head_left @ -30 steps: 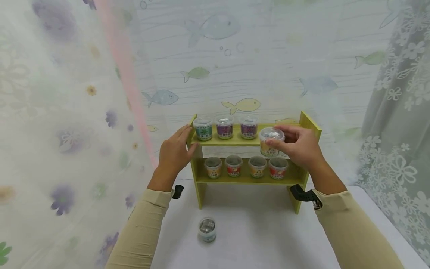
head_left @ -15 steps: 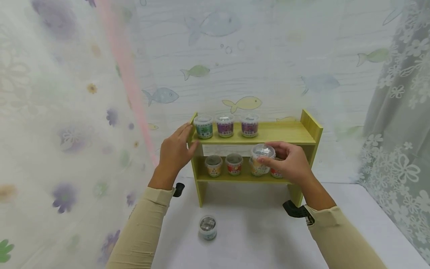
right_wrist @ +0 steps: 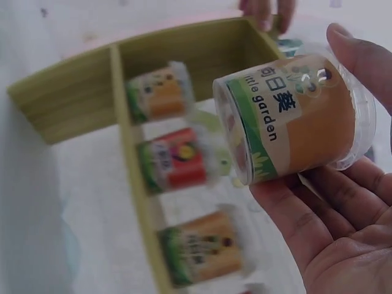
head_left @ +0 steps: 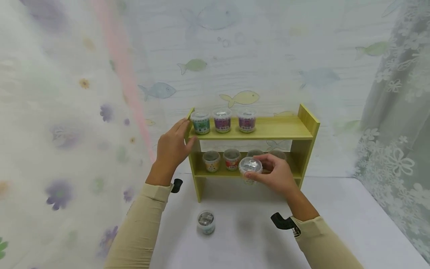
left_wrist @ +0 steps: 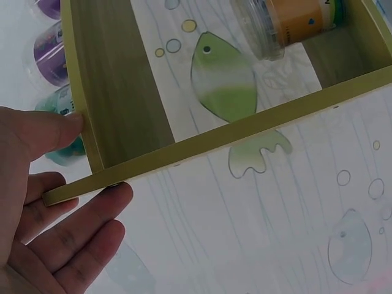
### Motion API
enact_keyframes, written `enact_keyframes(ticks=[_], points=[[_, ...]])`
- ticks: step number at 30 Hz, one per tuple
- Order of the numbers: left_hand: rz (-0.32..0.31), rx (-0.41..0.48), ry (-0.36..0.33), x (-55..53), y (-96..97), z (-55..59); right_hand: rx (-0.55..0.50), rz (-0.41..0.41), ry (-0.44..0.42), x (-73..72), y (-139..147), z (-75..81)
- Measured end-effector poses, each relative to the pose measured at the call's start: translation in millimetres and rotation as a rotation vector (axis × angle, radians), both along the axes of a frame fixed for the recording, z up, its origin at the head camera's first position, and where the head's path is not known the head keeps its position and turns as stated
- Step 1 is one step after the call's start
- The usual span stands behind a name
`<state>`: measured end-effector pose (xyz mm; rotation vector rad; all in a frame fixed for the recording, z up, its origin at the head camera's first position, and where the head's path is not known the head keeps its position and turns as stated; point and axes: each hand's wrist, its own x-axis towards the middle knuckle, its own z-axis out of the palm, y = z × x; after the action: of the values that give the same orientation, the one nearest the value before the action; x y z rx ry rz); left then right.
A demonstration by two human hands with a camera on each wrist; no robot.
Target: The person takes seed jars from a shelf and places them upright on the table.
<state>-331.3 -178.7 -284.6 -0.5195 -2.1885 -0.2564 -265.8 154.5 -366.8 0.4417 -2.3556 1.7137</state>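
Observation:
A clear plastic cup [head_left: 250, 168] with a lid and an orange "little garden" label [right_wrist: 306, 119] is held by my right hand [head_left: 277, 173], in front of the lower shelf. The thumb lies along one side of the cup, the fingers along the other. My left hand [head_left: 171, 147] grips the upper left corner of a yellow-green wooden rack [head_left: 282, 127]; the left wrist view shows thumb and fingers on either side of its panel [left_wrist: 184, 150]. Close to that hand, a green-labelled cup [head_left: 201, 125] stands on the top shelf beside two purple-labelled cups [head_left: 246, 123].
On the lower shelf are an orange-labelled cup [head_left: 211, 164], a red-labelled cup [head_left: 231, 160] and more cups partly hidden by my right hand. One lidded cup [head_left: 206, 223] stands on the white table [head_left: 342, 209] in front. A fish-patterned curtain [head_left: 242, 56] hangs behind.
My right hand has carried the orange-labelled cup from the right part of the top shelf's front edge down and left, towards me. My left hand has stayed at the rack's corner.

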Motion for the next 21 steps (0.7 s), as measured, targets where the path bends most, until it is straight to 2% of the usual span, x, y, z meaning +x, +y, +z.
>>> enact_keyframes(ticks=[7,13,21], points=[[0.002,0.011,-0.053,0.4,-0.4,1.3,-0.020,0.019,-0.046,3.1,-12.6,-25.2],[0.011,0.010,-0.043,0.7,1.4,1.4,-0.027,0.040,-0.137,7.2,-21.3,-45.3],[0.025,0.009,-0.045,3.9,0.8,2.6,-0.036,0.064,-0.183,9.2,-32.0,-68.4]])
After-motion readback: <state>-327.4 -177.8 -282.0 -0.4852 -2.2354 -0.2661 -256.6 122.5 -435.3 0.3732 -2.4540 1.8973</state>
